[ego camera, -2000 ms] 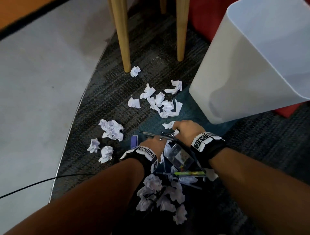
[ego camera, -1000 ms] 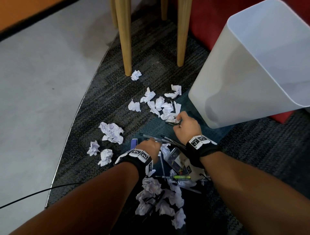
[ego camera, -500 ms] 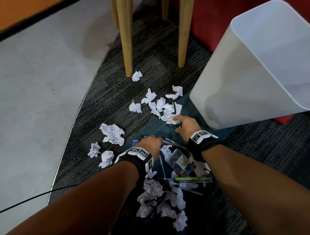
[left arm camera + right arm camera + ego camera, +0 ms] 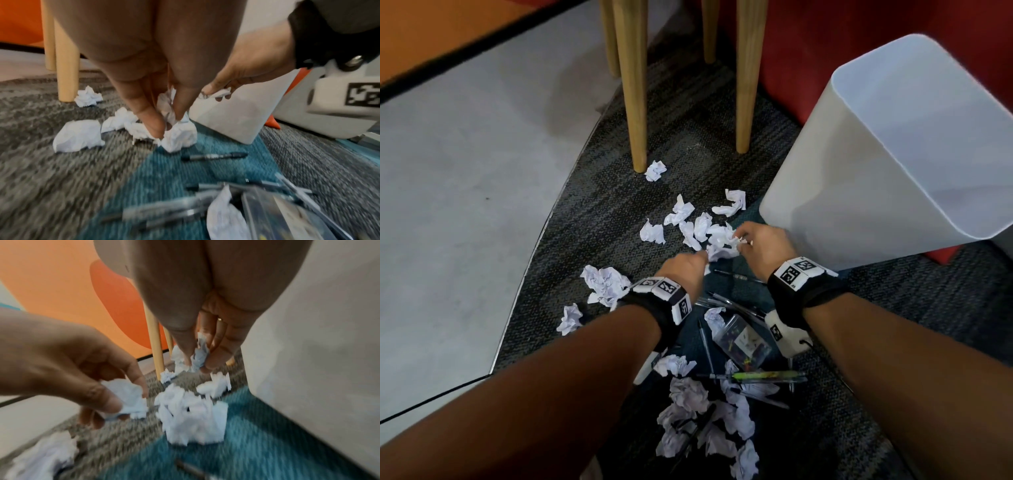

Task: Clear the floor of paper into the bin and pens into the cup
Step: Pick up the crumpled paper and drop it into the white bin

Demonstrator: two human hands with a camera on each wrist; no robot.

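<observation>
Several crumpled white paper balls lie on the carpet just left of the white bin. My left hand pinches one ball at the near edge of this cluster. My right hand pinches another scrap, slightly raised, close to the bin wall. Behind my wrists, dark pens and a green pen lie around a clear cup on its side. One black pen lies near the cluster.
Two wooden chair legs stand beyond the cluster with a paper ball at their foot. More paper lies at the left and near my body. Grey hard floor borders the carpet on the left; a red seat stands behind the bin.
Both hands have moved forward from the pens and cup to the paper cluster by the bin. Each now pinches a paper ball.
</observation>
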